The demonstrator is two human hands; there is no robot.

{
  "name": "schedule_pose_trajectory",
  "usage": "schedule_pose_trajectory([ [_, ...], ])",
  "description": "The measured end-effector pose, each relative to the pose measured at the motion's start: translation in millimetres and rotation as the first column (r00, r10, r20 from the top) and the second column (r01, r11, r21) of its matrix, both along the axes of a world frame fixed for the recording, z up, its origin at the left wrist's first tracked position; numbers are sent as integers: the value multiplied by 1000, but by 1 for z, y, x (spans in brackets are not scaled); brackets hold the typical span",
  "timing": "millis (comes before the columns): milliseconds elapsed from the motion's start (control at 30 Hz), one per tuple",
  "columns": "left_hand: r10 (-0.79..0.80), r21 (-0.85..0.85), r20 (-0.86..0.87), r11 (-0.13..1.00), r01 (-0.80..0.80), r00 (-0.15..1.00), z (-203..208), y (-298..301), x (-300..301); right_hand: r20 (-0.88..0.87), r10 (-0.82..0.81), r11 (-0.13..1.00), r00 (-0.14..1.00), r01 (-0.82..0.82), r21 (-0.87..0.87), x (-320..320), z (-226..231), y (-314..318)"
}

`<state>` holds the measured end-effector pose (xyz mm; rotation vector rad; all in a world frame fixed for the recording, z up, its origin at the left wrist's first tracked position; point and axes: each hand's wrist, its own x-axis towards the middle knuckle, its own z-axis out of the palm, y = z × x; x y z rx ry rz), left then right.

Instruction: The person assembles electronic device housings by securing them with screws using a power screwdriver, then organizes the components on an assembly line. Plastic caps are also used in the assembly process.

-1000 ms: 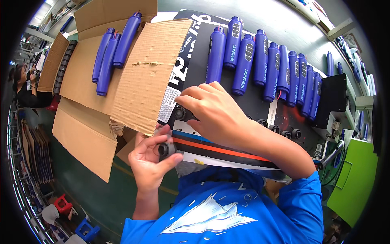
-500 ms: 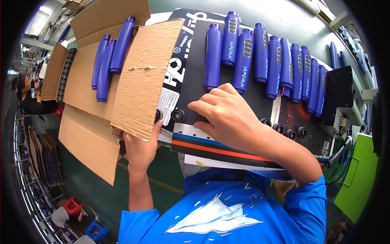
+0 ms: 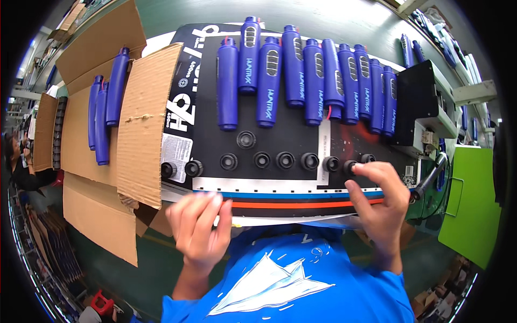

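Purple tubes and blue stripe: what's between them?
In the head view: black rings, a narrow white label, a white stripe, bare black mat and the right hand's fingertips.

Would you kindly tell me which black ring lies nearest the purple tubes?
The fourth black ring from the left: it alone lies well beyond the others' row, below the purple tubes.

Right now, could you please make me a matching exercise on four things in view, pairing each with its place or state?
Column one
1. Cardboard box
2. Black rings
3. Left hand
4. Right hand

Column two
A. fingers loosely bent, by the left part of the striped edge
B. near the right end of the ring row
C. flaps open, left of the dark mat
D. nearer the person than the blue tubes on the mat

Pairs: 1-C, 2-D, 3-A, 4-B
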<state>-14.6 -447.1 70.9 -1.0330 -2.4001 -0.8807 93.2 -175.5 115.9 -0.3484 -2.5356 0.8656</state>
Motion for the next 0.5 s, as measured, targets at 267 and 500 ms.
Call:
schedule_pose_trajectory([
  [267,-115,-178,61,976,124,992,7,69,-57,-212,-224,971,951,237,37,64,-21,-2],
  [500,-131,-279,136,946,165,982,17,85,-55,-208,-337,932,918,357,68,93,-33,27],
])
